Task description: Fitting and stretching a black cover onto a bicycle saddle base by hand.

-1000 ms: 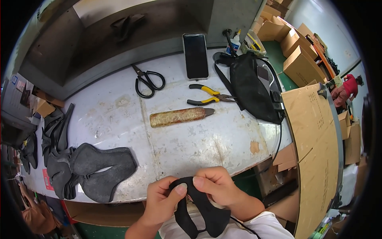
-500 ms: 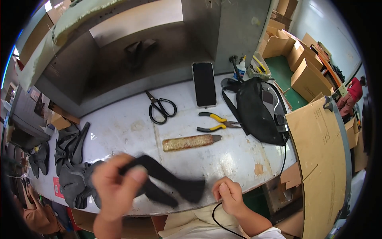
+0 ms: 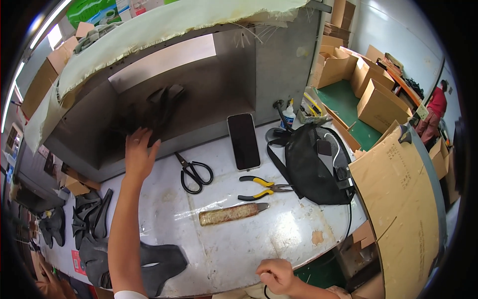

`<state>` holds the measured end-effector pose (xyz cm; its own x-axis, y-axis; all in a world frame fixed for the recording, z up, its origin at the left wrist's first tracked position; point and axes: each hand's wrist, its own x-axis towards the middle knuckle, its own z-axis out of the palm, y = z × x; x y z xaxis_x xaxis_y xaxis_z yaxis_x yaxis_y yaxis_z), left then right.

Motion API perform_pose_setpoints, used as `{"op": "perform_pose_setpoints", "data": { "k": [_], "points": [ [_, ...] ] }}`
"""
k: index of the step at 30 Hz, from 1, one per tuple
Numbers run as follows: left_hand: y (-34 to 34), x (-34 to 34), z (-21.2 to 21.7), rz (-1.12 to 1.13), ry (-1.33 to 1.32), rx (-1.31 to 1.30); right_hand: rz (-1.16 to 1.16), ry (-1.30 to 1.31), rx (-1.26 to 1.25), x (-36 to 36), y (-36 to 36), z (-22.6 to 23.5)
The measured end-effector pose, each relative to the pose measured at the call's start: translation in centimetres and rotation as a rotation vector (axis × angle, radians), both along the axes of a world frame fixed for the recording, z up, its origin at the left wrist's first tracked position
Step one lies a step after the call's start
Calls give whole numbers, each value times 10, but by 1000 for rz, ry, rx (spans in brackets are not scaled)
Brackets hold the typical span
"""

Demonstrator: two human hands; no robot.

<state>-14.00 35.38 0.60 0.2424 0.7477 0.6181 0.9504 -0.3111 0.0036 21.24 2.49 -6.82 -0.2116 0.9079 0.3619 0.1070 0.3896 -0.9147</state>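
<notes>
My left hand [image 3: 140,152] reaches into the mouth of the grey metal box [image 3: 186,142], fingers stretched and apart, holding nothing. Just beyond its fingertips a dark, motion-smeared piece [image 3: 128,118] shows against the shadowed inside. Another black strap-like piece [image 3: 171,99] lies deeper in the box. Down at the table's front edge, my right hand [image 3: 276,275] is curled into a loose fist, with no object visible in it. A black cord [image 3: 266,292] runs below it. Under my left forearm are flat dark-grey pieces [image 3: 162,264], some of them stacked.
Black-handled scissors [image 3: 194,175], yellow-black pliers [image 3: 264,188], a wrapped-handle blade [image 3: 231,214] and a phone [image 3: 244,142] lie on the white table [image 3: 279,234]. A black bag [image 3: 318,164] sits right, beside cardboard [image 3: 403,214]. More dark pieces [image 3: 92,214] lie left. A person [image 3: 434,112] stands far right.
My left hand has gone up and forward from the table's front to the box and let go of the black forked strap piece. My right hand stays near the front edge. The view has shifted.
</notes>
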Motion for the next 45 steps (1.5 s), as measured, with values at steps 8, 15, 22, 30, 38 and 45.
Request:
{"op": "perform_pose_setpoints", "data": {
  "k": [8, 15, 22, 30, 38, 45],
  "points": [
    [0, 57, 15, -26, 129, 79, -46, -36, 51, -6, 1, 10],
    [-127, 84, 50, -519, -515, 120, 6, -22, -4, -3, -4, 0],
    [-302, 89, 72, -663, -1282, -176, -203, 553, -304, -11, -13, 4],
    [-349, 104, 7, -355, -1167, -1172, 302, 6, -175, -34, 13, 75],
    [-360, 107, 6, -403, -1139, -1319, 584, -169, -440, -27, 15, 80],
    [-373, 113, 8, -362, -1427, -1191, 732, 616, -1289, -45, 6, 32]
  ]
}}
